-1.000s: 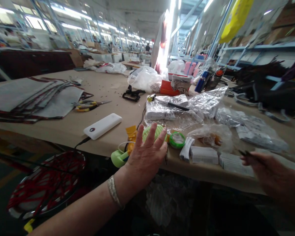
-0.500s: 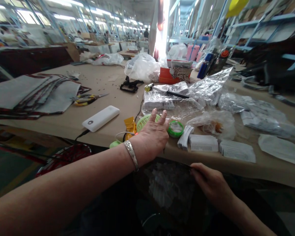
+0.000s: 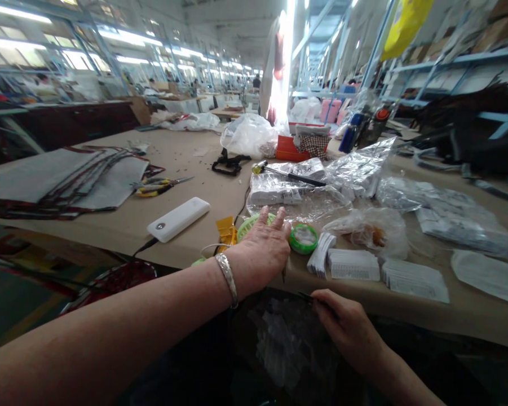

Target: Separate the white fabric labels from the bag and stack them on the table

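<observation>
My left hand [image 3: 265, 248], with a silver bracelet at the wrist, reaches over the table's front edge beside a light green basket [image 3: 249, 224]. Two of its fingers stretch forward; the rest are partly hidden, and I see nothing held. A green tape roll [image 3: 303, 238] lies just right of it. Lower down, my right hand [image 3: 342, 318] is closed on a thin dark tool [image 3: 305, 295] whose tip points left; its kind is unclear. Beneath, in shadow, are crumpled translucent plastic scraps [image 3: 283, 344].
Stacks of white labels [image 3: 354, 264] line the table's front edge. A hammer [image 3: 294, 176] lies on plastic-wrapped packs. Leftward are a white power bank [image 3: 180, 219] with a cable, yellow-handled pliers [image 3: 154, 187] and layered fabric panels [image 3: 63, 175]. A clear bag [image 3: 372, 231] sits to the right.
My right hand has moved left and slightly down with the thin dark tool, closer to my left hand. The left hand keeps its place by the basket. The view has tilted up a little.
</observation>
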Demonstrator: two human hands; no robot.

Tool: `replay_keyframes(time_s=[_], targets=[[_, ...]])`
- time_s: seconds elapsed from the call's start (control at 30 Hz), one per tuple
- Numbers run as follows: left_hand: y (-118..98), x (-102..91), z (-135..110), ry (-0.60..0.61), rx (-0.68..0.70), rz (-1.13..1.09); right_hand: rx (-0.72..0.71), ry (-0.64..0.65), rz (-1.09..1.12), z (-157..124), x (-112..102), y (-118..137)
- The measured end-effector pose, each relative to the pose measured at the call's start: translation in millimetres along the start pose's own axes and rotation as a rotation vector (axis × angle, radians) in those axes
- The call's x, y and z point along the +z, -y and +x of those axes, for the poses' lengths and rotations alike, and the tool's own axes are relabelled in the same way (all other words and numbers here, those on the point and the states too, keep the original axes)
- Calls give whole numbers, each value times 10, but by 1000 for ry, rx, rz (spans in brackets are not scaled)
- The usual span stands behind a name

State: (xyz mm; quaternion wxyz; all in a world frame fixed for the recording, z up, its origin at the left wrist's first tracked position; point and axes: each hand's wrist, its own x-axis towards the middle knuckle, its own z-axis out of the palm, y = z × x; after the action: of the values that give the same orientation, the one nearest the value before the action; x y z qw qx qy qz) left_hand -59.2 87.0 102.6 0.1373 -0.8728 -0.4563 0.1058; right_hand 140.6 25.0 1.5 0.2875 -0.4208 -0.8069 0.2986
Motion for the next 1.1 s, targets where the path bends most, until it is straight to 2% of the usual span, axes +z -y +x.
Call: replay_keyframes(time_s=[0.37,0.73,0.97,1.1], targets=[[-9,-17,102,9,16,-6,-4,-24,-75,28,-55,-46],[-26,-166,141,118,6,-4,-105,66,-545,266,-125,116],[-44,-244,141,182,-49,-48,-155,103,-683,345,-123,173],[-48,-242,120,147,-73,-92,-216,142,-733,347,-161,224]])
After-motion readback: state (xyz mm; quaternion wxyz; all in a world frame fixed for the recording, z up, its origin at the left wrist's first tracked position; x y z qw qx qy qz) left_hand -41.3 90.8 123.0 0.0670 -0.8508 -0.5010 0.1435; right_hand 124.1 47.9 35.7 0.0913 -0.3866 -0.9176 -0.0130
